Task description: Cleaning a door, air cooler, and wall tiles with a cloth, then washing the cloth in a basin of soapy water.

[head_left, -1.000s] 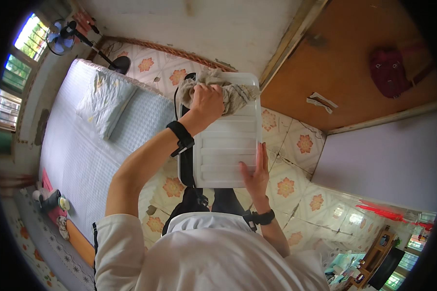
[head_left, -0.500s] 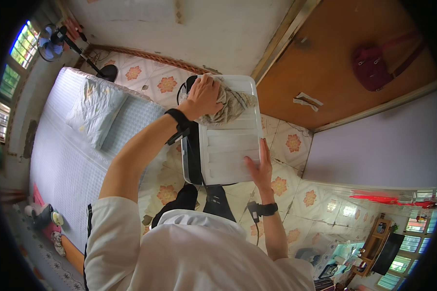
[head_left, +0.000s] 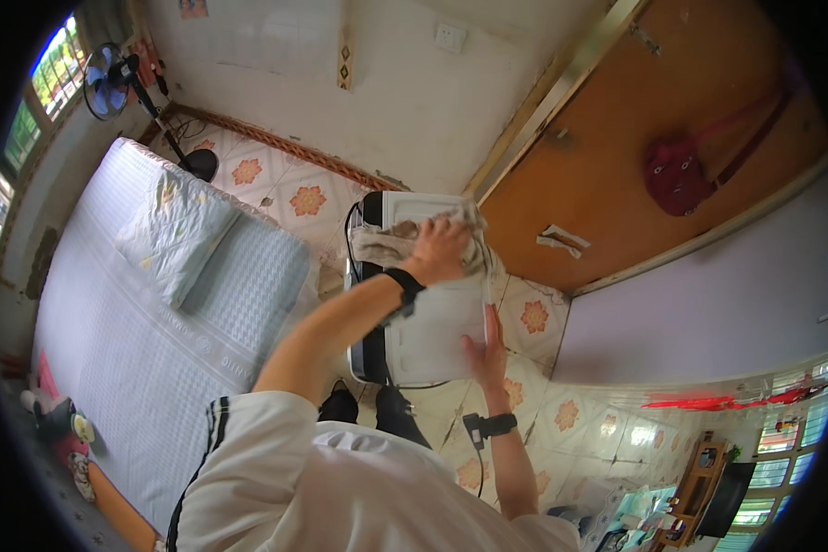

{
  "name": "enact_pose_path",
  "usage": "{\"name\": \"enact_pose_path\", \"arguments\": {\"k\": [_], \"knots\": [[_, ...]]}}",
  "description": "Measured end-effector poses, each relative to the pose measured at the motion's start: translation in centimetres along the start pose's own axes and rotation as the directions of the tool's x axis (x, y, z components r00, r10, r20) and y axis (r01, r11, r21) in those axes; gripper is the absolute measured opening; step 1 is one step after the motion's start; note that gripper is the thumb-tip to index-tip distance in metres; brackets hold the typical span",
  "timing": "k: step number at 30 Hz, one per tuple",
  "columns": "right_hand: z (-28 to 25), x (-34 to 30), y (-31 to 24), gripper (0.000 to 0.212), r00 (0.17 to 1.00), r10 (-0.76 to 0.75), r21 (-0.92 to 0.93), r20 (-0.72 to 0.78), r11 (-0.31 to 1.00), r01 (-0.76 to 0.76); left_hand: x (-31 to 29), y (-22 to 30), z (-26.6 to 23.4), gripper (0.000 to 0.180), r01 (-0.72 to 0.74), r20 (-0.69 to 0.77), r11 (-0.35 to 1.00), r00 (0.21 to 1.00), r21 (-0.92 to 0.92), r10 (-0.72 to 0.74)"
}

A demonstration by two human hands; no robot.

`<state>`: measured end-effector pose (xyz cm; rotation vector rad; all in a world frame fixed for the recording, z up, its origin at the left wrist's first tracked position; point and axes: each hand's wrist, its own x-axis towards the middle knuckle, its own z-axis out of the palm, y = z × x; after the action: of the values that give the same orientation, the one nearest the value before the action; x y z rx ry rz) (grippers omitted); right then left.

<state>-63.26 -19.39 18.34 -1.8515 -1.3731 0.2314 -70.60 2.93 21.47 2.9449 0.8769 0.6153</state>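
Left hand (head_left: 440, 250) sweeping rightward from black side of ribbed white case (head_left: 432, 345), bringing beige cloth (head_left: 384, 245) nearer body, more far end showing; rubbing apparently progressing along case. Left fingers lying slightly parted over cloth, blurring; cannot tell grip. Right hand (head_left: 486, 357) touching right edge, fingers straight, thumb spreading away. Case sitting between bed (head_left: 147, 313) and brown door (head_left: 589, 175).

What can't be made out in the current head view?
All in the head view:
White rectangular plastic panel: part of its surface is covered by the crumpled beige fabric cloth and left hand.
Burgundy shoulder bag: its strap's upper end fades into the dark lens rim.
Distant turquoise tabletop: items there are too small to identify.
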Motion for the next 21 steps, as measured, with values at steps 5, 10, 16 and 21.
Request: {"name": "enact_pose_path", "arguments": {"k": [5, 10, 16, 21], "knots": [[0.6, -0.4, 0.6, 0.081, 0.990, 0.101, 0.242, -0.098, 0.967, -0.075, -2.6, 3.8, 0.6, 0.061, -0.285, 0.217, 0.908, 0.908, -0.308, 0.359], [-0.1, -0.4, 0.1, 0.073, 0.969, 0.156, 0.280, -0.191, 0.955, -0.098, -8.2, 2.2, -4.0, 0.048, -0.572, 0.284, 0.694, 0.644, -0.437, 0.710], [0.4, -0.7, -0.1, 0.069, 0.975, 0.201, 0.230, -0.093, 0.957, -0.175, -0.3, -5.4, -1.3, 0.051, -0.433, 0.195, 0.897, 0.891, 0.086, 0.411], [0.4, -1.0, 0.3, 0.071, 0.986, 0.125, 0.143, -0.107, 0.984, -0.110, 2.2, -1.4, 0.3, 0.056, 0.061, 0.160, 0.995, 0.985, 0.075, -0.072]]}}
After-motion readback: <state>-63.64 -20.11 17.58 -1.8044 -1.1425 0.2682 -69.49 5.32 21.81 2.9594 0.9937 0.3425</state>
